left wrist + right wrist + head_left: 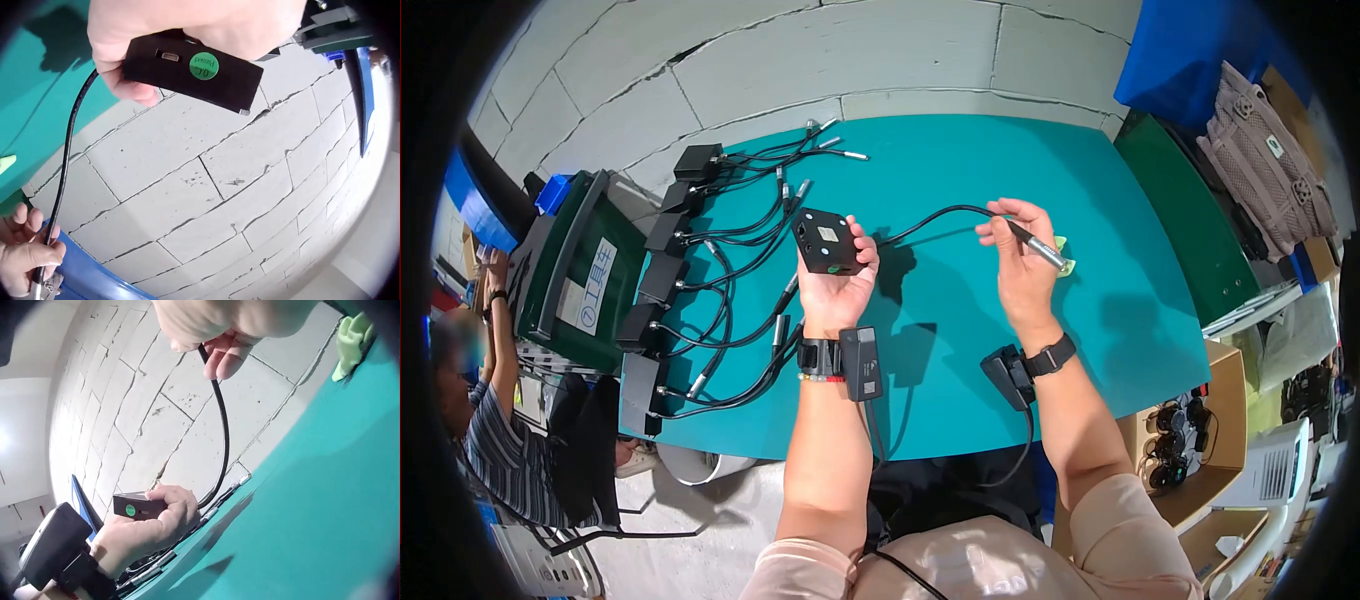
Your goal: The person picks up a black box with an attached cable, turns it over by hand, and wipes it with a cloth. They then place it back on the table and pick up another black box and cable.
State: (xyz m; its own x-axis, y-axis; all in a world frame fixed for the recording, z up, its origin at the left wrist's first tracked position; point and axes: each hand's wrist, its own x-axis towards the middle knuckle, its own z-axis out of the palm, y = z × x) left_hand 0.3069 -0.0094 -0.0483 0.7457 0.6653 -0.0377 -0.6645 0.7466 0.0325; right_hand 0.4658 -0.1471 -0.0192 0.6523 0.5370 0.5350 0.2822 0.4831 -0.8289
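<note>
Black box (pixel 820 246) is held in the left grip (pixel 840 292) above the green counter (pixel 960 340); the right grip (pixel 1027 278) pinches its cable (pixel 938 212) near the metal plug (pixel 1043 251). Other boxes (pixel 666 234) lie at left.

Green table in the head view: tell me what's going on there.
A person holds a small black box in the left hand, above the green table. Their right hand grips a black cable near its silver end. The cable runs between the two hands; the fingers hide where it meets the box. More black boxes with cables lie in a row along the table's left side.
</note>
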